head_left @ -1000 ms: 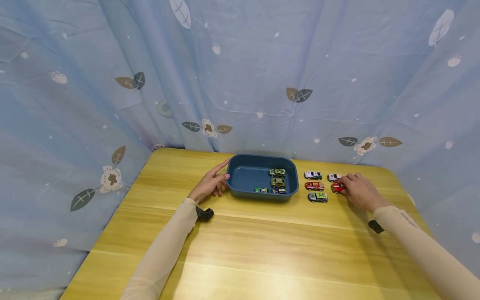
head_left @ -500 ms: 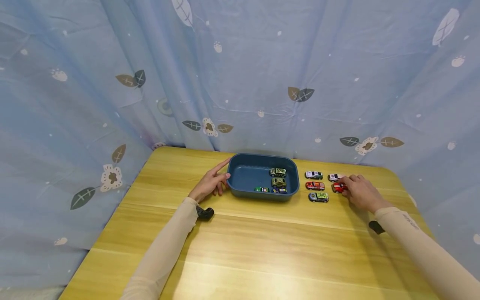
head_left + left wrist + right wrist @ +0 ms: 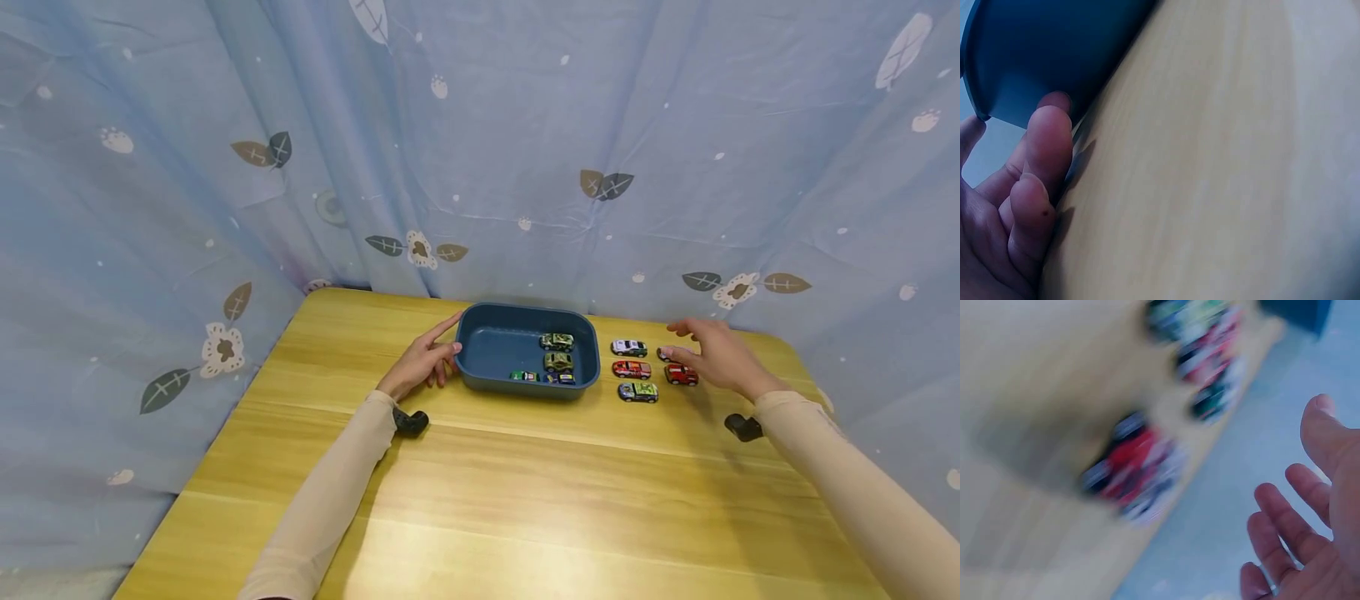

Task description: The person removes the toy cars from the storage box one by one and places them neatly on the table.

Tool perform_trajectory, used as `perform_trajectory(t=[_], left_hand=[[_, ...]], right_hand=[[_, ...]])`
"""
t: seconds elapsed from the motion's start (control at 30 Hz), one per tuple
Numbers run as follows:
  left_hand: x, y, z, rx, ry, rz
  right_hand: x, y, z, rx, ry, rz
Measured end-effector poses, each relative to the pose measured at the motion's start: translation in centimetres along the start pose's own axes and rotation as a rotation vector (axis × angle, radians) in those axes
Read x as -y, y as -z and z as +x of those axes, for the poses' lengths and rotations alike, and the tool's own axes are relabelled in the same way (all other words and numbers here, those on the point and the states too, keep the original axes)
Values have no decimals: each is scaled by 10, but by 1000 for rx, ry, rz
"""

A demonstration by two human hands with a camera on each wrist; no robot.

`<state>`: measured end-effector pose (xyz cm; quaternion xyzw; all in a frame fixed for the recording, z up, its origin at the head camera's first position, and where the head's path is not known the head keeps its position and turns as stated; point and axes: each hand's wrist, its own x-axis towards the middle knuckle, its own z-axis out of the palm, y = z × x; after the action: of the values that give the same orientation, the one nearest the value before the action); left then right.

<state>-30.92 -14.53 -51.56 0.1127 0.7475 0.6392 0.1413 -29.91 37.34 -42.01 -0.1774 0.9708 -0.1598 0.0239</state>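
A blue rectangular bin [image 3: 480, 385] sits at the back of the table. My left hand [image 3: 420, 365] rests against its left end, index finger stretched to the far corner and thumb at the rim; the other fingers bend loosely below in the left wrist view. My right hand [image 3: 716, 354] hovers with spread fingers, holding nothing, over a white toy car [image 3: 663, 353] it partly covers. Just in front of that lies a red toy car [image 3: 682, 375], blurred in the right wrist view. Inside the bin are two camouflage toy cars [image 3: 557, 362], a green one [image 3: 524, 377] and a blue one [image 3: 560, 378].
Between bin and right hand stands a column of toy cars: white and green [image 3: 628, 347], orange-red [image 3: 632, 369], blue and lime [image 3: 638, 392]. A blue patterned curtain [image 3: 517, 150] hangs behind the wooden table [image 3: 555, 500].
My right hand has come off the red toy car, rising and moving slightly toward the back with its fingers spreading. The left hand keeps its place at the bin.
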Motion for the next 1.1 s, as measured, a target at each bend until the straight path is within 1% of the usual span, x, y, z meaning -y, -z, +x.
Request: perform_trajectory(t=[0.1,0.23,0.33,0.43,0.57,0.73,0.93,1.1], left_hand=[[-1,1,-1,-3,0,1],[0,0,0,0,3,-3],[1,-1,1,4,4,2],[1,-3,0,2,5,10],[1,-3,-1,-2,4,7],[1,-2,-2,-4,12,1],[1,-1,-3,-1,10,15],[1,1,-3,-2,10,10]], right_hand=[[30,4,13,14,30,33],[68,3,27,44,74,70],[90,1,38,58,107,73],[107,-3,49,65,131,44],[125,-11,61,78,152,14],[139,-27,73,97,195,44],[155,-48,82,112,233,65],[166,-61,88,127,262,50]])
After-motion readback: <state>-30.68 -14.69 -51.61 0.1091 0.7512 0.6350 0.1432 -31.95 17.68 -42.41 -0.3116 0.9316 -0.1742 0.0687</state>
